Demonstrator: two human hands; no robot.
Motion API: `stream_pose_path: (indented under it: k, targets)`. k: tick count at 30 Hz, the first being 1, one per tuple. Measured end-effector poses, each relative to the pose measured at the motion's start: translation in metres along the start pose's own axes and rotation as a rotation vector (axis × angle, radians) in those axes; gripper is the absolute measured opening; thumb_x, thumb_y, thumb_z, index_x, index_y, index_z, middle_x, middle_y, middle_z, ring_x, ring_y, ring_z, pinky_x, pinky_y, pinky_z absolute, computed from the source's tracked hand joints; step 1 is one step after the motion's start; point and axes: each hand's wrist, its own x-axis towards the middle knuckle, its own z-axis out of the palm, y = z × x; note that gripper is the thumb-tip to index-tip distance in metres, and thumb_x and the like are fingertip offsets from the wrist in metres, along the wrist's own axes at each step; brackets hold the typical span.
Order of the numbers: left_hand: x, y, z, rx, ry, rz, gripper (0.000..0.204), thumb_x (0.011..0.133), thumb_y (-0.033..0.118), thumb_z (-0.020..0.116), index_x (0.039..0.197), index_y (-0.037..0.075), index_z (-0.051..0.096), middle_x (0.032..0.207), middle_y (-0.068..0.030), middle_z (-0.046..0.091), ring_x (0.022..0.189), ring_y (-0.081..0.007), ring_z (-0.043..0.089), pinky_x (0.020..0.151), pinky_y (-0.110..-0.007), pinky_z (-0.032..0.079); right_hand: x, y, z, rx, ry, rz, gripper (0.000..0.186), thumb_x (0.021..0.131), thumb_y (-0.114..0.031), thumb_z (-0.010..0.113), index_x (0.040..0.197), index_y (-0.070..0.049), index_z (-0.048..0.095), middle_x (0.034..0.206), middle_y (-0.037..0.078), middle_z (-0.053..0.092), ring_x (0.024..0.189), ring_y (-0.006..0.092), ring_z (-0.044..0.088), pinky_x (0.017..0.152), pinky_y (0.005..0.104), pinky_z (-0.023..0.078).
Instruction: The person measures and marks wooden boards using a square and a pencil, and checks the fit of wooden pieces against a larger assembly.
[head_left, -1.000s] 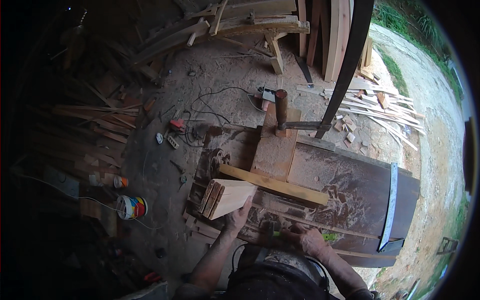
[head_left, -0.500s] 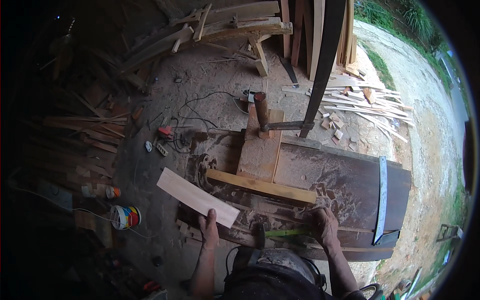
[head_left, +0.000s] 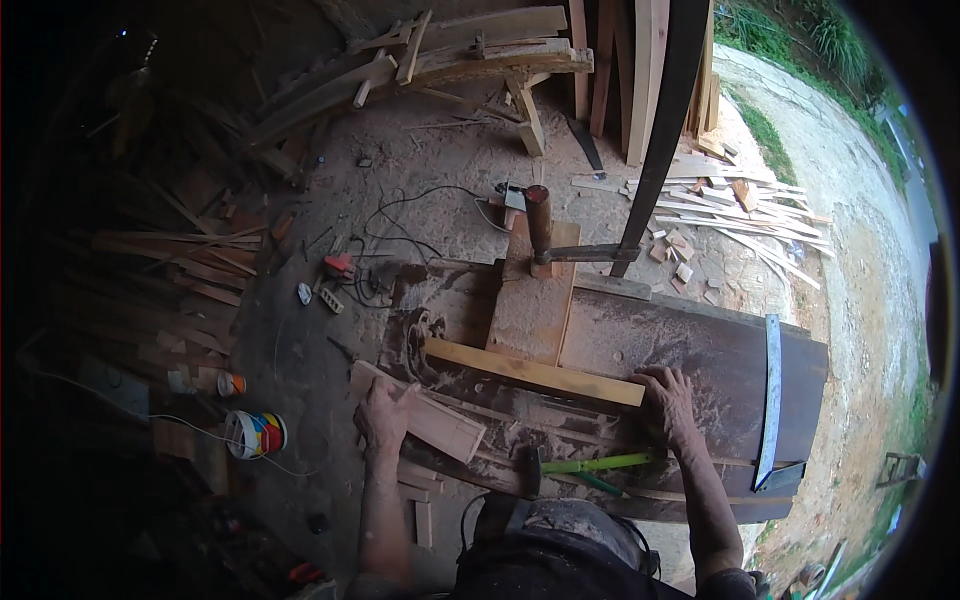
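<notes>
My left hand (head_left: pixel 383 415) is closed on a short pale board (head_left: pixel 445 430), which lies slanting over the near left of the dusty dark workbench (head_left: pixel 700 350). The fingers of my right hand (head_left: pixel 668 402) curl at the right end of a yellowish wooden strip (head_left: pixel 530 370); their tips are partly hidden. This strip lies against the near end of a wood block (head_left: pixel 530 310). A clamp with a round wooden handle (head_left: pixel 538 225) presses on the block. Below my right hand lies a hammer with a green handle (head_left: pixel 600 463), beside a thin dark green stick (head_left: pixel 600 484).
A metal square (head_left: pixel 770 400) lies at the bench's right end. The clamp's long dark bar (head_left: pixel 665 130) rises beyond the bench. A power tool (head_left: pixel 512 194), a red tool (head_left: pixel 340 265) and cables are on the floor. Paint buckets (head_left: pixel 256 435) stand left; offcuts (head_left: pixel 740 205) lie far right.
My left hand has shifted left along the board, now gripping nearer its far end, and the board has come down toward the bench. My right hand has moved up from the hammer handle to the strip's end.
</notes>
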Motion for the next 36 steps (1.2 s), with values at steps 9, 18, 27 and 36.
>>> stream_pose_path:
  k: [9,18,27,36]
  targets:
    - [0.109,-0.017,0.055,-0.203,-0.34,0.707,0.065,0.075,0.026,0.085,0.135,0.019,0.058,0.159,-0.0036,0.04,0.152,-0.0357,0.023,0.122,-0.056,0.013,-0.002,0.005,0.011,-0.052,0.005,-0.034,0.041,0.078,-0.023,0.073,0.117,-0.016,0.063,0.118,0.007,0.058,0.11,0.0317,0.052,0.095,0.0452,0.04]
    - [0.106,-0.009,0.057,-0.264,-0.319,0.644,0.047,0.078,0.032,0.083,0.117,0.013,0.067,0.146,-0.008,0.056,0.151,-0.0376,0.024,0.122,-0.057,0.01,-0.004,0.003,0.012,0.035,0.034,-0.045,0.043,0.077,-0.015,0.067,0.119,-0.012,0.062,0.118,0.011,0.058,0.108,0.0329,0.054,0.094,0.0455,0.042]
    - [0.103,-0.022,0.06,-0.21,-0.265,0.7,0.049,0.078,0.031,0.083,0.12,0.011,0.067,0.143,-0.0096,0.058,0.15,-0.0379,0.026,0.122,-0.056,0.011,-0.003,0.001,0.014,0.059,0.083,-0.043,0.045,0.076,-0.013,0.069,0.12,-0.012,0.062,0.116,0.011,0.059,0.105,0.0336,0.055,0.092,0.0442,0.044]
    - [0.098,-0.018,0.06,-0.248,-0.272,0.674,0.048,0.076,0.028,0.085,0.117,0.01,0.069,0.137,-0.0104,0.063,0.148,-0.0386,0.03,0.122,-0.056,0.013,-0.005,0.002,0.017,0.087,0.128,0.013,0.04,0.078,-0.019,0.072,0.117,-0.011,0.065,0.115,0.012,0.061,0.107,0.0342,0.058,0.093,0.0448,0.045]
